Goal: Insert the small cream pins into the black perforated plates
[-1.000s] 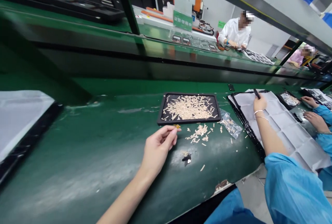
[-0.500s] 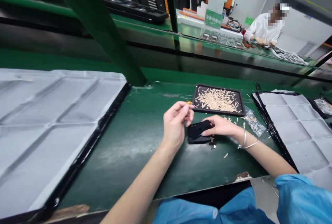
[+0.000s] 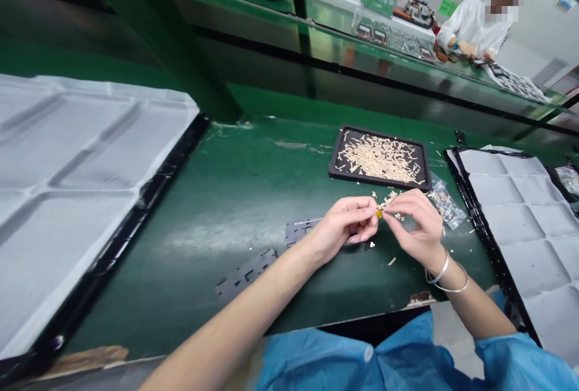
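Between the fingertips of both hands is a small yellow piece [image 3: 379, 213], too small to name more exactly. My left hand [image 3: 348, 225] is closed in a pinch on its left side. From the right, my right hand [image 3: 418, 225] pinches at the same piece with thumb and forefinger. One dark grey flat plate with cutouts [image 3: 246, 271] lies on the green table left of my left forearm. Another grey plate [image 3: 298, 231] shows partly behind that forearm. Just below my left fingers are small dark and white bits [image 3: 371, 245], partly hidden.
Beyond my hands lies a black tray [image 3: 335, 172] heaped with small beige strips. Loose strips and a clear plastic bag [image 3: 450, 213] sit beside it. White-lined compartment trays [image 3: 511, 210] flank both sides. A co-worker [image 3: 479, 23] sits across the bench.
My right hand has let go of the black rectangular thing and moved to the yellow piece. My left hand has moved right with that piece. Two grey plates now show on the left.
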`<state>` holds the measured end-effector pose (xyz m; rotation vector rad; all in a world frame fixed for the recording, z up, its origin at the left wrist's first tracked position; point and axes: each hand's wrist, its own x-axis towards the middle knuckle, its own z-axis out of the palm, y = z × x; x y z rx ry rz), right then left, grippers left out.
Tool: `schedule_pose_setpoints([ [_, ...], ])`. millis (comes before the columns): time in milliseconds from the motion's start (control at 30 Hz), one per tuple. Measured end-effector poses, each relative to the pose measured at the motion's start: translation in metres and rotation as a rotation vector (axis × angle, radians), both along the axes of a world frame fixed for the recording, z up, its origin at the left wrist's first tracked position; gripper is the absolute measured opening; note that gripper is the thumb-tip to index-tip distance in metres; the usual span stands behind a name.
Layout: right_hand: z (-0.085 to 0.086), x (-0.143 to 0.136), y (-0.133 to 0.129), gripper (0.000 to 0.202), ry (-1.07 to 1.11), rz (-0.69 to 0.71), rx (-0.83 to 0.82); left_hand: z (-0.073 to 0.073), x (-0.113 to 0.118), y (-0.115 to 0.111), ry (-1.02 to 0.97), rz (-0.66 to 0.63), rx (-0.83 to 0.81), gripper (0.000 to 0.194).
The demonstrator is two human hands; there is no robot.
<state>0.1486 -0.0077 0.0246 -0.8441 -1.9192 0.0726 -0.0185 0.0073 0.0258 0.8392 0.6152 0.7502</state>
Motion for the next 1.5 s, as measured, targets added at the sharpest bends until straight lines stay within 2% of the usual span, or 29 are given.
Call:
schedule_pose_setpoints([
  [200,0.001,0.002,0.002,0.015,-0.09,0.041,0.071,-0.001,0.0,0.002,0.034,-0.022,-0.019,0.026],
  [300,0.001,0.001,0.0,0.014,-0.075,0.051,0.041,-0.004,-0.001,0.002,0.074,-0.037,0.003,0.027],
  [367,0.0,0.0,-0.002,0.012,0.033,0.024,-0.101,-0.005,0.0,0.002,0.105,-0.008,0.046,0.03],
  [500,-0.002,0.001,0.0,0.007,0.373,-0.011,-0.671,-0.006,0.001,0.0,0.154,0.157,0.178,0.026],
  [567,-0.002,0.002,0.002,0.011,0.513,0.045,-0.915,-0.006,0.001,0.001,0.161,0.177,0.218,0.026],
  [633,-0.001,0.002,0.004,0.018,0.621,0.128,-1.083,-0.006,0.002,0.001,0.163,0.149,0.218,0.028],
  [800,0.005,0.001,0.005,0.027,0.764,0.318,-1.299,-0.01,0.003,0.003,0.095,0.044,0.131,0.032],
  [967,0.005,0.002,0.005,0.025,0.754,0.375,-1.342,-0.008,0.0,0.005,0.094,-0.044,0.098,0.036],
  [1067,0.004,0.006,0.007,0.024,0.785,0.337,-1.309,0.004,-0.012,0.007,0.29,0.026,0.217,0.034],
  [1167,0.001,0.01,0.01,0.022,0.831,0.287,-1.243,0.017,-0.028,0.011,0.728,0.177,0.514,0.027],
  [1233,-0.001,0.012,0.012,0.02,0.836,0.266,-1.223,0.019,-0.039,0.013,1.04,0.111,0.692,0.025],
  [1333,-0.003,0.014,0.014,0.02,0.83,0.254,-1.226,0.014,-0.051,0.015,1.43,-0.118,0.834,0.03],
  [1400,-0.004,0.015,0.015,0.02,0.823,0.251,-1.23,0.008,-0.058,0.015,1.586,-0.202,0.869,0.031],
  [1500,-0.003,0.014,0.015,0.021,0.811,0.245,-1.234,0.004,-0.066,0.017,1.65,-0.229,0.855,0.03],
])
